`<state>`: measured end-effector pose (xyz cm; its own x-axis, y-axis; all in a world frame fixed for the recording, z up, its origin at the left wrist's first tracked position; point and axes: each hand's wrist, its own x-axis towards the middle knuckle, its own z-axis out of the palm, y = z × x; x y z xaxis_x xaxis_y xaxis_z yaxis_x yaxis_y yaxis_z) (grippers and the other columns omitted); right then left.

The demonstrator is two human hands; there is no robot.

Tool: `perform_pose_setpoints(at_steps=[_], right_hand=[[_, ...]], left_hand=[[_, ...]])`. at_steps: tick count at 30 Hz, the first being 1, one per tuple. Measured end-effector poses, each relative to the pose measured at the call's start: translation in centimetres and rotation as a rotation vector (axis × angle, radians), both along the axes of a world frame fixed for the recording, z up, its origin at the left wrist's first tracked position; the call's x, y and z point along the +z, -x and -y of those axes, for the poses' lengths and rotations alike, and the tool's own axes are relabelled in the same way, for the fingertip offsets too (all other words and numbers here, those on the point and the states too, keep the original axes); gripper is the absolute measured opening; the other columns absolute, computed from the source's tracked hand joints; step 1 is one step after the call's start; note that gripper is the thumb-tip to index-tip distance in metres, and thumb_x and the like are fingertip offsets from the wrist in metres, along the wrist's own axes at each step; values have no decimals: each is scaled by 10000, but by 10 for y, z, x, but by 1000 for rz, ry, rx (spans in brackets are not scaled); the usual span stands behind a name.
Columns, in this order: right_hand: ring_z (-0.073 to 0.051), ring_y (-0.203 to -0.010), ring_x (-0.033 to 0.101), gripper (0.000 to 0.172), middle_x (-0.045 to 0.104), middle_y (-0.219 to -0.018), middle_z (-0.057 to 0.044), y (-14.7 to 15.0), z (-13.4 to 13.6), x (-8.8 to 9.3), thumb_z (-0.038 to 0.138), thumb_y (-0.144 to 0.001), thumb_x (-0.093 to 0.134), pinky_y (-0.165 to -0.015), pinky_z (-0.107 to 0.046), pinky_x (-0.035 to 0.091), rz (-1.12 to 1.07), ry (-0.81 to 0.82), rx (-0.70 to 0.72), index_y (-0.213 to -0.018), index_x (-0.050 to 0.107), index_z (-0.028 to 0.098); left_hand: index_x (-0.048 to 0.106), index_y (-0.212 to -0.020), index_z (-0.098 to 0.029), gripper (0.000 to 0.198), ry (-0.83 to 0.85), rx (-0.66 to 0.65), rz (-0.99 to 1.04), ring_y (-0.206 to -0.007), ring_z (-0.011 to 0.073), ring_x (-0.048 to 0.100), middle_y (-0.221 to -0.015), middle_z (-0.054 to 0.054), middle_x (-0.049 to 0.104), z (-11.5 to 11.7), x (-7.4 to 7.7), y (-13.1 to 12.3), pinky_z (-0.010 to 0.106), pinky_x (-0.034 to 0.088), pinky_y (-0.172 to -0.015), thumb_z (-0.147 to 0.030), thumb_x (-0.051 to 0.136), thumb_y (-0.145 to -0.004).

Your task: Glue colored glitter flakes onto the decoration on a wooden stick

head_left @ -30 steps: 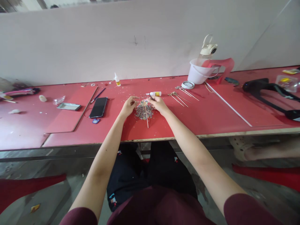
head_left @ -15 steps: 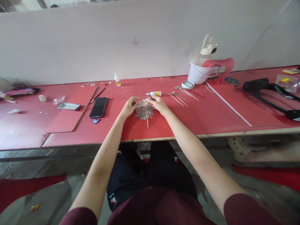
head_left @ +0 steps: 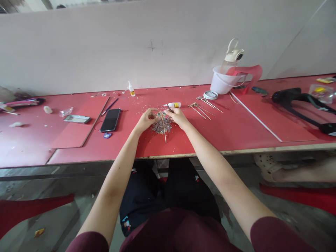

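Note:
A heap of small glittery multicoloured pieces [head_left: 159, 130] lies on the red table in front of me. Across it rests a thin stick [head_left: 165, 133], its far end among the pieces between my hands. My left hand [head_left: 147, 119] is at the heap's left edge, fingers curved and apart from the thumb, with nothing visible in its grasp. On the other side, my right hand [head_left: 179, 117] pinches a slim dark tool that looks like tweezers [head_left: 170, 109]; its tip is too small to make out. Just beyond that hand lies a small white glue bottle [head_left: 174, 104] with a yellow label.
Several sticks with decorated ends [head_left: 201, 110] lie right, near a round tin [head_left: 210, 95] and a white bucket [head_left: 219, 82] holding a drink bottle. Left are a phone [head_left: 110, 120], a shallow metal tray [head_left: 77, 119] and a board [head_left: 70, 134]. Another glue bottle [head_left: 131, 89] stands behind.
My left hand has shifted slightly right, its thumb now closer to the stick over the heap. My right hand stays nearly still with the tool. The stick has hardly moved.

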<state>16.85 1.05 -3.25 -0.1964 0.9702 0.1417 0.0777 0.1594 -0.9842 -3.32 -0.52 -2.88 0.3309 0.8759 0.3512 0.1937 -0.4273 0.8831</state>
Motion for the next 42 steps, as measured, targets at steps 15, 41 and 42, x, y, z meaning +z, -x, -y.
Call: perform_pose_setpoints(at_steps=[15,41,42], right_hand=[[-77,-482,299,363,306,-579,70,1,5,6,541,-810,640,-470,-233,255,-13,28,35,-761,510,206],[-66,-465,262,371,310,-564,90,1,7,4,531,-748,685,-462,-222,208,-18,33,79,-791,516,204],[-66,-463,255,373,302,-558,93,2,7,3,535,-744,685,-461,-222,205,-16,31,76,-786,513,206]], left_hand=[[628,-1173,-164,433,-33,42,-98,-728,143,553,-868,41,605,-3,-2,-1,244,449,-637,-345,712,-788],[579,-1152,-186,355,-65,99,44,-650,95,519,-851,9,548,-3,-5,-1,202,431,-584,-160,620,-800],[583,-1147,-185,348,-71,104,42,-648,96,517,-847,10,550,-3,-6,-1,203,429,-584,-156,616,-801]])
